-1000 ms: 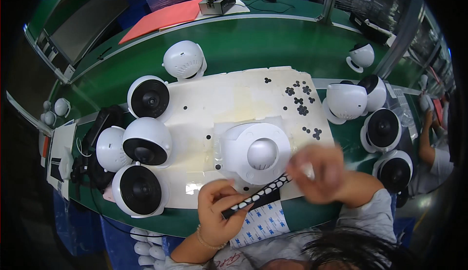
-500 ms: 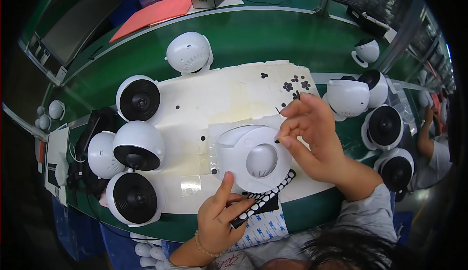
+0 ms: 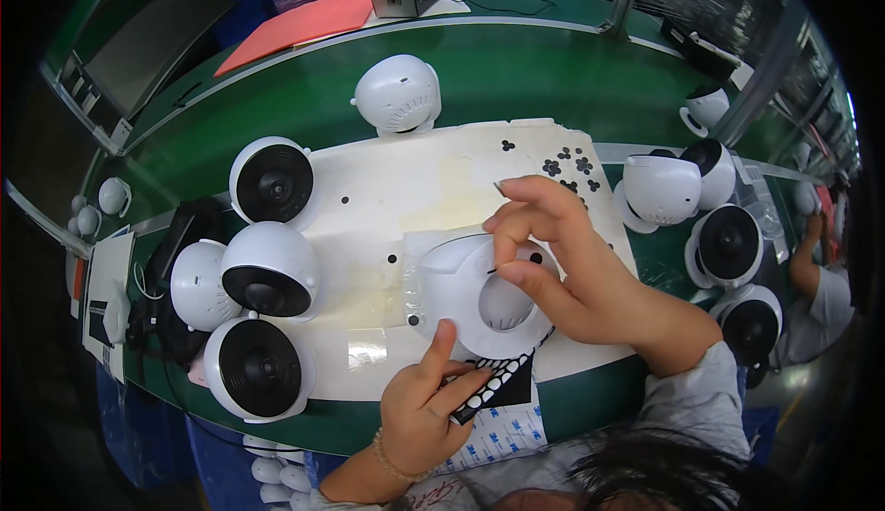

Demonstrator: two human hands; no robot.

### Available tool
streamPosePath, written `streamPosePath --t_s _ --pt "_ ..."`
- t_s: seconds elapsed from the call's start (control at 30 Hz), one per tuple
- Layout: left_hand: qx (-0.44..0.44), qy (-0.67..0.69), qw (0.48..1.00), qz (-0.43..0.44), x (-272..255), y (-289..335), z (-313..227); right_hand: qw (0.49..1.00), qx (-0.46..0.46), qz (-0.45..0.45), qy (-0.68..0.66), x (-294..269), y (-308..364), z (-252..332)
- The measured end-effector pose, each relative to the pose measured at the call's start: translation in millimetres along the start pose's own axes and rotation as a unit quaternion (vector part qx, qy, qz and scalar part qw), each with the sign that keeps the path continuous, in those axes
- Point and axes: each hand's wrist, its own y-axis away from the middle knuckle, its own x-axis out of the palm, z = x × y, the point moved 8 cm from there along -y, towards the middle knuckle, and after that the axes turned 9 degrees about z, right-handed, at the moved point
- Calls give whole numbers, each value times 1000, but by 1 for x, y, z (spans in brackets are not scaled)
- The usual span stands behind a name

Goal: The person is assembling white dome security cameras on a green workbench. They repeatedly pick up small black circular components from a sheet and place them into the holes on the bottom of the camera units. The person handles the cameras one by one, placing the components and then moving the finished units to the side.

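In front of me a white camera (image 3: 449, 303) lies on the pale board with its round base turned up, a hole in the middle. One small black round pad (image 3: 536, 258) sits on the base's rim. Over that base is my right hand (image 3: 567, 271), thumb and index finger closed on a tiny dark pad (image 3: 492, 271); another dark bit shows at a raised fingertip. My left hand (image 3: 429, 409) grips a black sheet with rows of white dots (image 3: 498, 386) at the camera's near edge. Its thumb points up beside the base.
Several white cameras with black fronts (image 3: 275, 184) stand at the left, others (image 3: 724, 243) at the right, and one (image 3: 398, 94) at the back. Black pads (image 3: 567, 168) lie scattered on the pale board (image 3: 369, 160). Another person (image 3: 816, 303) is at the far right.
My right hand has moved left across the base. A black pad now shows on the rim where my fingertips were. My left hand still holds the dotted sheet.
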Motion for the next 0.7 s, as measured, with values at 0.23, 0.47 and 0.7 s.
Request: streamPosePath --t_s 0.23,0.47,0.7 --pt "1 -15 1000 -10 -1 3 0 997 65 40 -21 9 -7 -10" --pt "7 -19 1000 -20 -1 4 0 970 36 61 234 10 -5 15" --pt "-3 -16 1000 -18 -3 2 1 981 -2 -16 191 14 22 28"
